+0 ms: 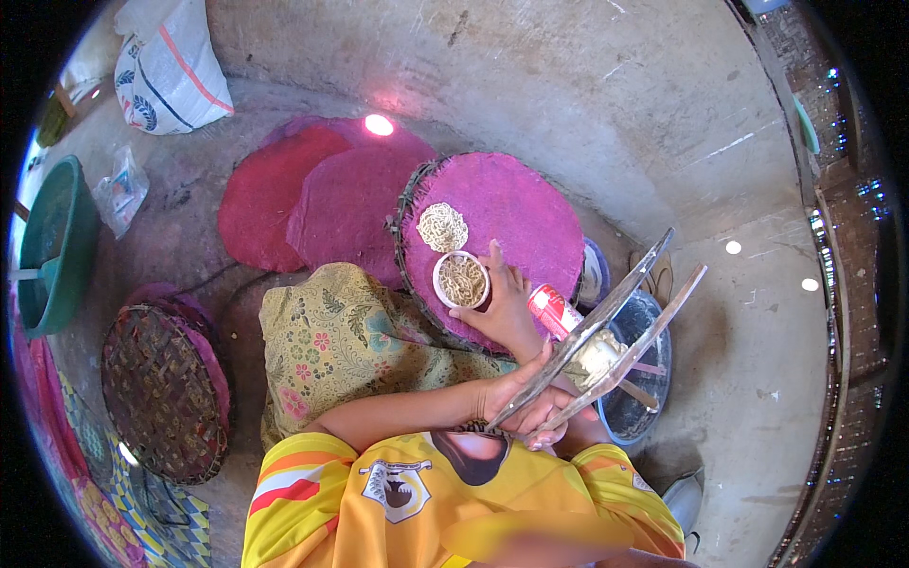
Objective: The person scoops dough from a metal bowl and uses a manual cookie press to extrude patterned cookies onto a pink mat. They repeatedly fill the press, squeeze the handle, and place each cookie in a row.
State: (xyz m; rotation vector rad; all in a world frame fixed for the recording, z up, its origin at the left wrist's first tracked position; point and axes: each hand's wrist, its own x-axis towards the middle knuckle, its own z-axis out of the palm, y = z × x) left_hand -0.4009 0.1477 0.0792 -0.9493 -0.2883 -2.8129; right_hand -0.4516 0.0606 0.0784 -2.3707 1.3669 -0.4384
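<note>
As the left hand (535, 412) grips sticks (620, 291), a can (555, 311) shows print.

- Probably a modest home, part of it used for making food by hand.
- Stained cement floor (251, 327), meeting a scuffed bare wall (530, 66) at its far edge.
- Along the floor's left edge, a green plastic basin (83, 227); a white sack (175, 71) at the far-left corner, a patterned mat (156, 502) at the near-left.
- A noodle-like coil (442, 227) on a round pink-topped tray (530, 208).
</note>
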